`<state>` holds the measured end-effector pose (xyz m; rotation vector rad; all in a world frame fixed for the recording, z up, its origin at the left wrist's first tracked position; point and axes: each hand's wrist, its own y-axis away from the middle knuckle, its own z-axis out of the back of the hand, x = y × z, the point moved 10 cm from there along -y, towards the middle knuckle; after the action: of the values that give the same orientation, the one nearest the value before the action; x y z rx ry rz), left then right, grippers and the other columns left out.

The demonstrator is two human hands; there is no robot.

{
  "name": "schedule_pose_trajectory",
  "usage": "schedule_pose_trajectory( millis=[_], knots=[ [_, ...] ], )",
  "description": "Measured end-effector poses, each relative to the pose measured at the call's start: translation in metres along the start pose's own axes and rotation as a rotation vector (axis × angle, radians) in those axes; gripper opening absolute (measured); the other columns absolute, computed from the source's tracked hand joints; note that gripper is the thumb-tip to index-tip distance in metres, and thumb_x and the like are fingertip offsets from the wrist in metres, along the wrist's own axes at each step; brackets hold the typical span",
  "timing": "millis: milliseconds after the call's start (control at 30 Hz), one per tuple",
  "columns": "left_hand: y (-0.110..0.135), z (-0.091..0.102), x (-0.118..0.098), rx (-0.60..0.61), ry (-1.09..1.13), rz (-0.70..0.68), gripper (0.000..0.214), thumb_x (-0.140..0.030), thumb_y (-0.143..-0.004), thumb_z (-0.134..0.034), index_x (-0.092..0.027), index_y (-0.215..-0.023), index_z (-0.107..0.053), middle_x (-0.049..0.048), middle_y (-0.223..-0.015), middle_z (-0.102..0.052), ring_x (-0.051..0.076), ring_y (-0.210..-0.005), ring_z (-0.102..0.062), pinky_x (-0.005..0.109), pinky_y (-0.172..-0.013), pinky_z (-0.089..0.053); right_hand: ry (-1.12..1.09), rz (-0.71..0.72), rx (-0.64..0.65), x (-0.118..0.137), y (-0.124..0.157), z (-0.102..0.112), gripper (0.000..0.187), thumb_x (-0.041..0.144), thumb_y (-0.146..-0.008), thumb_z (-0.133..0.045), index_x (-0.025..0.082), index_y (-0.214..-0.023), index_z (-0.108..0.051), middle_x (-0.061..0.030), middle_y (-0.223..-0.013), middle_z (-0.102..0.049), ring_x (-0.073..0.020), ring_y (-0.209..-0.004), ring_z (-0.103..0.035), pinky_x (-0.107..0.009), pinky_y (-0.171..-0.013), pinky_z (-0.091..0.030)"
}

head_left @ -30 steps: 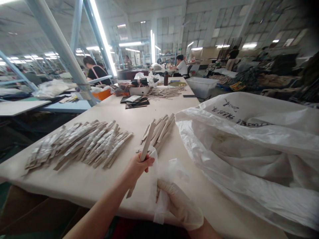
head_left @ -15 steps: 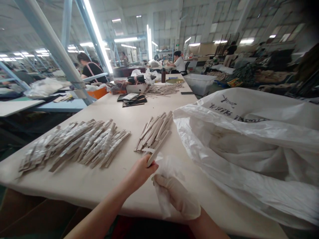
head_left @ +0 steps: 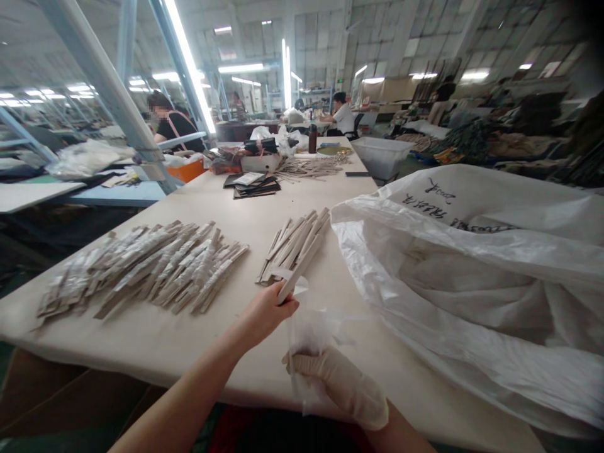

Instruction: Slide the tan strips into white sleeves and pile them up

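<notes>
My left hand (head_left: 268, 311) is bare and closed round the lower end of a flat beige strip (head_left: 302, 267), which slants up and away to the right. A thin white band loops around the strip just above the fingers. In a pale glove, my right hand (head_left: 337, 377) pinches a piece of clear plastic film (head_left: 309, 330) below and right of the left hand. The film stretches up toward the strip; whether it touches it I cannot make out. Just beyond the left hand lies a small pile of loose beige strips (head_left: 287, 242).
Film-wrapped strip bundles (head_left: 155, 267) lie across the left of the table (head_left: 226, 211). A large white plastic sack (head_left: 472, 283) fills the right side. Farther back are black flat pieces (head_left: 252, 187), a dark bottle (head_left: 312, 138) and a white bin (head_left: 382, 157). Other people sit in the background.
My right hand has drawn down toward me, away from the left hand, stretching the film between them. My left hand has moved slightly up, still holding the strip.
</notes>
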<state>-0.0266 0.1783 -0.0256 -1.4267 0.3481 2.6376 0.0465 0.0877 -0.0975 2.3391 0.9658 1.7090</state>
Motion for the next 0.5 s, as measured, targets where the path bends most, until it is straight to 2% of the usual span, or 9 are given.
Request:
schedule_pose_trajectory(
  millis=[100, 233, 300, 367, 500],
  knots=[
    [-0.008, -0.008, 0.003, 0.026, 0.059, 0.039, 0.016, -0.031, -0.069, -0.053, -0.019, -0.066, -0.043, -0.0087, -0.052, -0.042, 0.006, -0.042, -0.037, 0.018, -0.041, -0.029, -0.049, 0.001, 0.044, 0.0, 0.0, -0.004, 0.016, 0.028, -0.062, -0.07, 0.016, -0.072, -0.067, 0.0042, -0.054, -0.051, -0.0088, -0.051, -0.042, -0.024, -0.051, -0.03],
    [0.001, -0.006, 0.008, 0.051, 0.103, 0.095, 0.027, -0.044, -0.08, -0.036, -0.018, -0.076, -0.044, -0.0074, -0.055, -0.045, 0.005, -0.034, -0.033, 0.018, -0.035, -0.025, -0.276, 0.076, -0.131, 0.015, -0.009, 0.025, 0.022, 0.035, -0.062, -0.07, 0.016, -0.065, -0.06, 0.0049, -0.051, -0.049, -0.0074, -0.046, -0.041, -0.022, -0.047, -0.032],
    [0.02, -0.001, 0.015, 0.08, 0.153, 0.135, 0.038, -0.052, -0.081, -0.031, -0.017, -0.085, -0.046, -0.0066, -0.057, -0.047, 0.005, -0.033, -0.031, 0.018, -0.034, -0.022, -0.413, 0.076, -0.227, 0.018, -0.014, 0.044, 0.029, 0.039, -0.059, -0.073, 0.016, -0.064, -0.056, 0.0059, -0.048, -0.048, -0.0063, -0.042, -0.039, -0.021, -0.044, -0.033],
    [0.046, -0.001, 0.025, 0.132, 0.298, 0.202, 0.046, -0.058, -0.079, -0.034, -0.017, -0.093, -0.048, -0.0059, -0.059, -0.048, 0.005, -0.037, -0.032, 0.018, -0.036, -0.022, -0.513, 0.048, -0.3, 0.017, -0.02, 0.058, 0.033, 0.039, -0.055, -0.076, 0.016, -0.062, -0.052, 0.0073, -0.043, -0.046, -0.0055, -0.038, -0.038, -0.019, -0.04, -0.032],
    [0.106, -0.024, 0.035, 0.294, 0.497, 0.362, 0.051, -0.064, -0.075, -0.04, -0.017, -0.091, -0.054, -0.006, -0.054, -0.047, 0.005, -0.039, -0.03, 0.019, -0.039, -0.021, -0.642, 0.102, -0.333, 0.02, -0.032, 0.066, 0.034, 0.032, -0.053, -0.079, 0.017, -0.06, -0.049, 0.0086, -0.044, -0.046, -0.0044, -0.036, -0.039, -0.017, -0.036, -0.031]
  ],
)
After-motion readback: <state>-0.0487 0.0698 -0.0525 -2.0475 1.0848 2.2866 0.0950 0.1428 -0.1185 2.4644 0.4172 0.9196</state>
